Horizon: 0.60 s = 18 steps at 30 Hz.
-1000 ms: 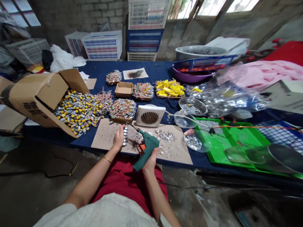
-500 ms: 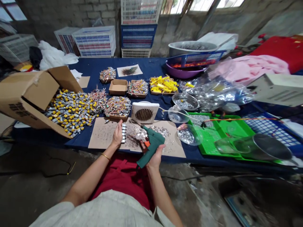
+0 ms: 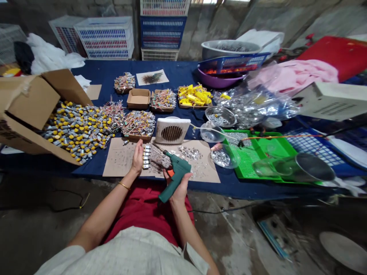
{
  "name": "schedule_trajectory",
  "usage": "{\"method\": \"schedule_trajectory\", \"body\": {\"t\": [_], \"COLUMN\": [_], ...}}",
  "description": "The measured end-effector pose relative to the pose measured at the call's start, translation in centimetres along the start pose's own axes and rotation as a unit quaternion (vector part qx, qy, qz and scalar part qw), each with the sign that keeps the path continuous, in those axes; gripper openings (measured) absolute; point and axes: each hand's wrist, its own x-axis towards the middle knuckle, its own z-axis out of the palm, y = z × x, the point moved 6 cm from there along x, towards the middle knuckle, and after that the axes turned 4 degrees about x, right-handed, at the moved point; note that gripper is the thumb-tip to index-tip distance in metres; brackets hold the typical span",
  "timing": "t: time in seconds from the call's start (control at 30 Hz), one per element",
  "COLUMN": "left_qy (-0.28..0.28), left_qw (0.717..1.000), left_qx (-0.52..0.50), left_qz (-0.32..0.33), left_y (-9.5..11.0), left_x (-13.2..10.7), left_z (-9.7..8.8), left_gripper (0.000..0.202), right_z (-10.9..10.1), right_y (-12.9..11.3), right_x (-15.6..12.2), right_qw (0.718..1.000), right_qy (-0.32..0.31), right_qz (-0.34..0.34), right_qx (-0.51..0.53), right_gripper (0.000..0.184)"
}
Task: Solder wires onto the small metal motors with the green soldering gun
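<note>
One row of small motors (image 3: 146,156) sits lined up on the cardboard (image 3: 117,158) beside the flat left hand (image 3: 138,157), which grips nothing visible; the right hand (image 3: 180,189) wraps the green gun-shaped tool (image 3: 179,170); whether the row is finished is unclear, while heaped motors (image 3: 77,130) lie unarranged

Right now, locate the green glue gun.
In the head view, the green glue gun is below centre, held in the right hand over the near edge of the cardboard sheet, right of the row of small motors beside the left hand.
</note>
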Motion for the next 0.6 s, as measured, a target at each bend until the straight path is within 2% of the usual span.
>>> {"method": "schedule_trajectory", "body": {"t": [0.03, 0.1, 0.13, 0.23, 0.3, 0.37, 0.4, 0.47, 0.53, 0.6], "left_qy": [0.020, 0.014, -0.016, -0.157, -0.223, -0.258, -0.261, -0.235, -0.187, -0.164], "left_qw": [0.999, 0.987, 0.975, 0.917, 0.888, 0.884, 0.894, 0.934, 0.974, 0.986], "left_qx": [0.027, 0.124, 0.180, 0.301, 0.321, 0.299, 0.275, 0.198, 0.093, -0.020], "left_qz": [0.036, 0.102, 0.133, 0.210, 0.242, 0.250, 0.239, 0.183, 0.082, -0.021], "left_y": [0.7, 2.2, 2.9, 4.5, 5.2, 5.8, 6.2, 6.8, 7.1, 7.3], "left_x": [-0.3, -1.1, -1.6, -3.3, -4.0, -3.7, -3.2, -1.4, 0.5, 1.5], "left_z": [-0.6, -1.2, -1.0, 0.5, 1.6, 2.5, 2.8, 2.7, 2.0, 1.4], "left_gripper": [0.048, 0.036, 0.030, 0.020, 0.019, 0.016, 0.015, 0.014, 0.018, 0.025], "right_z": [0.0, -0.1, -0.2, -0.4, -0.6, -0.8, -0.8, -0.8, -0.5, -0.2], "right_y": [0.2, 0.3, 0.1, -0.8, -1.9, -3.3, -4.1, -6.0, -7.9, -9.4], "right_x": [-0.2, -0.4, -0.4, -0.1, 0.3, 0.5, 0.5, 0.4, 0.0, -0.4], "right_qw": [1.000, 1.000, 1.000, 0.999, 0.998, 0.998, 0.998, 0.997, 0.993, 0.987], "right_qy": [0.001, 0.002, 0.002, 0.005, 0.012, 0.019, 0.022, 0.023, 0.014, -0.001], "right_qz": [0.001, 0.003, 0.004, 0.001, -0.009, -0.023, -0.035, -0.072, -0.119, -0.151], "right_qx": [0.002, 0.012, 0.019, 0.045, 0.058, 0.055, 0.047, 0.018, -0.019, -0.059], "right_gripper": [0.059, 0.059, 0.058, 0.057, 0.055, 0.056, 0.056, 0.059, 0.062, 0.066]}}
